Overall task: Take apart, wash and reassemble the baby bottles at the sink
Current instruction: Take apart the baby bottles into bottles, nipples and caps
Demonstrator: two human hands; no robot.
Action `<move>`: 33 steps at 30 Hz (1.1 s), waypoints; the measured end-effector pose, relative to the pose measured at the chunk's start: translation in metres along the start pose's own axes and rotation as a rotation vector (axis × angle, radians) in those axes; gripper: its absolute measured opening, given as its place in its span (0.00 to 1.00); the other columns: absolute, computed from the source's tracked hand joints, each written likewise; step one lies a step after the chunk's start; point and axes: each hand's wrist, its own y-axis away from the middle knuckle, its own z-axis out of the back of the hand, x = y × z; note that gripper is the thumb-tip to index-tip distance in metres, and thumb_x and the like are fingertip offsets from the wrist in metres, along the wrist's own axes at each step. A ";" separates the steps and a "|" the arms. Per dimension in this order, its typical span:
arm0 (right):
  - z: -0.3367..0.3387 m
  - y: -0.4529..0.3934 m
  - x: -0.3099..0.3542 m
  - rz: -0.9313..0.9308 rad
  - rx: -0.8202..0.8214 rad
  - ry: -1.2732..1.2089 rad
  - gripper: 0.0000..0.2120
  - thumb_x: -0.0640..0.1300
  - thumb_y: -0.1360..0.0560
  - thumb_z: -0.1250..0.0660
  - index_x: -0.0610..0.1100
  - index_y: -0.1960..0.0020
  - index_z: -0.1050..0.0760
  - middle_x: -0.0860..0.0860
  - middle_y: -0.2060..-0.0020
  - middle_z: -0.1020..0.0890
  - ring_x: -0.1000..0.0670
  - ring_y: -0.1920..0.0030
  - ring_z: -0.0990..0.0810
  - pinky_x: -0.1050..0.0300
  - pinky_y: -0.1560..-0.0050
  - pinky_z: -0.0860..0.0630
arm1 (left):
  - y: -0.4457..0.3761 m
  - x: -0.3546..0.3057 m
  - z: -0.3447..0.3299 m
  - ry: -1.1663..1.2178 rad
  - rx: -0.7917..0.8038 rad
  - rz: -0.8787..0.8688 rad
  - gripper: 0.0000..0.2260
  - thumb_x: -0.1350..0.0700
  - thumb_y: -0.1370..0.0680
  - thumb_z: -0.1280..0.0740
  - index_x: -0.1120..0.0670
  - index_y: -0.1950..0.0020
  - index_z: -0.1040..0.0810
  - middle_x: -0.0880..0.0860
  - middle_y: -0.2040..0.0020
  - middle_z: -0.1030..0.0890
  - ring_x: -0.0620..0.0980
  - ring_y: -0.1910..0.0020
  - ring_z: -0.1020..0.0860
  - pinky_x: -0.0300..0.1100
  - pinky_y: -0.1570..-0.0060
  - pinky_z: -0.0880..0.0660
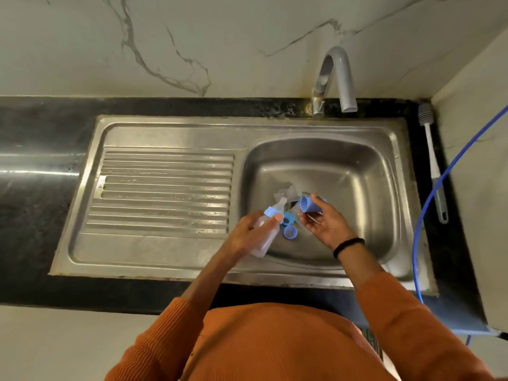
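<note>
Your left hand [248, 232] fingers grip bottle [264, 237], collar on; right hand [324, 224] fingers pinch blue cap [308, 204]. Loose rings [290, 232] in sink [384, 171]: disassembly underway, washing ahead.

Both arms reach forward in orange sleeves. Left hand [248, 233] curls tight around a bottle, thumb up near its collar; right hand [325, 224] turns palm-up, fingertips pinching a cap.
</note>
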 end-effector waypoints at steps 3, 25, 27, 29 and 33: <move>0.000 -0.016 -0.012 -0.109 -0.081 0.106 0.18 0.46 0.21 0.27 0.39 0.36 0.25 0.38 0.46 0.21 0.43 0.54 0.19 0.45 0.35 0.21 | 0.001 -0.005 0.006 0.128 -0.016 0.027 0.23 0.29 0.28 0.31 0.46 0.46 0.16 0.42 0.58 0.17 0.43 0.58 0.19 0.37 0.59 0.24; -0.044 -0.005 -0.024 0.073 0.125 0.497 0.29 0.69 0.27 0.30 0.44 0.45 0.17 0.45 0.53 0.13 0.48 0.58 0.15 0.50 0.53 0.17 | 0.011 0.005 0.034 0.338 -0.050 0.076 0.18 0.49 0.25 0.22 0.54 0.38 0.17 0.57 0.44 0.14 0.51 0.47 0.16 0.43 0.49 0.20; -0.042 0.010 -0.017 0.100 0.258 0.539 0.32 0.74 0.33 0.27 0.47 0.48 0.14 0.46 0.54 0.12 0.49 0.59 0.15 0.52 0.57 0.17 | 0.009 0.004 0.025 0.313 -0.032 0.059 0.17 0.50 0.26 0.21 0.53 0.39 0.16 0.54 0.47 0.13 0.51 0.48 0.15 0.39 0.52 0.20; -0.039 0.020 -0.015 0.202 0.338 0.667 0.30 0.73 0.34 0.24 0.48 0.49 0.14 0.48 0.56 0.13 0.50 0.59 0.16 0.54 0.58 0.20 | 0.005 0.002 0.015 0.191 -0.038 0.010 0.17 0.50 0.27 0.19 0.50 0.40 0.16 0.50 0.49 0.13 0.50 0.48 0.14 0.41 0.51 0.19; -0.034 0.033 -0.012 0.357 0.352 0.846 0.27 0.71 0.35 0.22 0.47 0.54 0.15 0.50 0.60 0.13 0.51 0.63 0.16 0.50 0.58 0.18 | 0.002 0.000 0.003 -0.133 -0.087 -0.122 0.24 0.46 0.32 0.17 0.44 0.38 0.17 0.43 0.47 0.14 0.39 0.47 0.18 0.33 0.49 0.22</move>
